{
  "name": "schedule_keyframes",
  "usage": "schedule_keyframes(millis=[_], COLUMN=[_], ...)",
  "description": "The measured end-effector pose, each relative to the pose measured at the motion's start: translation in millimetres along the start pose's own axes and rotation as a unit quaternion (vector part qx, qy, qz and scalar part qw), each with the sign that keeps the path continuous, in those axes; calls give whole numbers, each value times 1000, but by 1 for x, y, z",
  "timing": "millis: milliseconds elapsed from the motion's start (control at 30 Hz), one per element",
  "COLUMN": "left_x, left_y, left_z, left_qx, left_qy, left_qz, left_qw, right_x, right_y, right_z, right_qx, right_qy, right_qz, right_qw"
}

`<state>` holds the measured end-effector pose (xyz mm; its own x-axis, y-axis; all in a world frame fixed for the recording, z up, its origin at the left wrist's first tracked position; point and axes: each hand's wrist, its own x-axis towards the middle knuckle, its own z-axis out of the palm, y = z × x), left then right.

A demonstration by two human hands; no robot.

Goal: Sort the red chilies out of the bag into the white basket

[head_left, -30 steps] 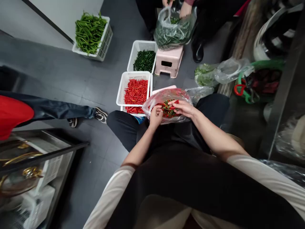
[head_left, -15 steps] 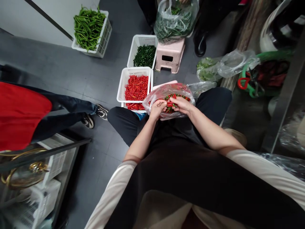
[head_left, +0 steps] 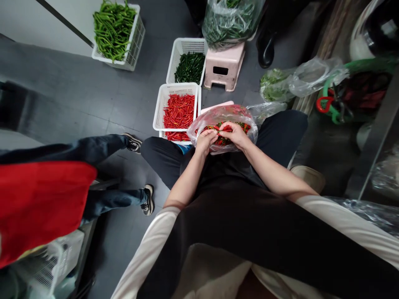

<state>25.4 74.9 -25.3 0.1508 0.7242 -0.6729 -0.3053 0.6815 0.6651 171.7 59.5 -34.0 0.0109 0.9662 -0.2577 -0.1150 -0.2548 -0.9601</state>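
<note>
Over an open clear plastic bag [head_left: 204, 120] between my knees, both hands are close together with their fingertips almost meeting. My right hand [head_left: 236, 135] is closed in a pinch on a red chili pepper [head_left: 225, 129], part of which its fingers hide. My left hand [head_left: 205, 140] pinches at the chili's other end; its fingertips cover what they grip. More red chilies with green stems lie in the bag below. Just left of the bag, a white basket [head_left: 158, 109] holds loose red chilies [head_left: 179, 111], stacked on another basket of red chilies.
Ahead are a white basket of dark green chilies [head_left: 190, 68] and a pink stool [head_left: 225, 68] bearing a bag of green chilies [head_left: 232, 27]. Long green peppers [head_left: 114, 31] fill a basket farther left. A person in a red apron [head_left: 46, 203] stands at left. Red-handled scissors [head_left: 324, 104] are at right.
My right hand's fingers have shifted left toward my left hand, and less of the chili shows. At left, the person in the red apron has stepped closer, feet now wider apart.
</note>
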Motion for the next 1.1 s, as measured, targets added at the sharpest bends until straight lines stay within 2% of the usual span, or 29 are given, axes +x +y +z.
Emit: schedule_keyframes(millis=[200, 333, 400, 567, 633, 700, 767, 933, 1033, 1100], left_x=[0, -1, -1, 0, 0, 0, -1, -3, -5, -5], left_y=[1, 3, 3, 1, 0, -2, -2, -2, -2, -2], left_z=[-6, -7, -7, -10, -12, -13, -13, -12, -13, -14], left_qx=[33, 80, 91, 104, 106, 116, 124, 130, 121, 92], left_qy=[-42, -61, -65, -64, -58, -57, -55, -84, -93, -63], left_qz=[28, 7, 15, 84, 104, 113, 116, 69, 39, 40], left_qw=[998, 995, 994, 989, 987, 985, 984, 986, 988, 993], right_x=[-1, -1, 0, 1, -1, -4, -6, -4, 0, -1], right_y=[0, 1, 1, 0, 0, 0, 0, -1, -4, -7], right_z=[-2, -3, -3, -8, -9, -7, -3, 7, 7, 5], right_qx=[115, 88, 100, 216, 241, 233, 204, 140, 108, 132], right_qy=[0, 15, 10, 32, 11, -26, -32, 61, 71, 31], right_qz=[117, 112, 132, 228, 244, 238, 209, 139, 142, 166], right_qw=[986, 990, 986, 949, 939, 942, 956, 978, 981, 977])
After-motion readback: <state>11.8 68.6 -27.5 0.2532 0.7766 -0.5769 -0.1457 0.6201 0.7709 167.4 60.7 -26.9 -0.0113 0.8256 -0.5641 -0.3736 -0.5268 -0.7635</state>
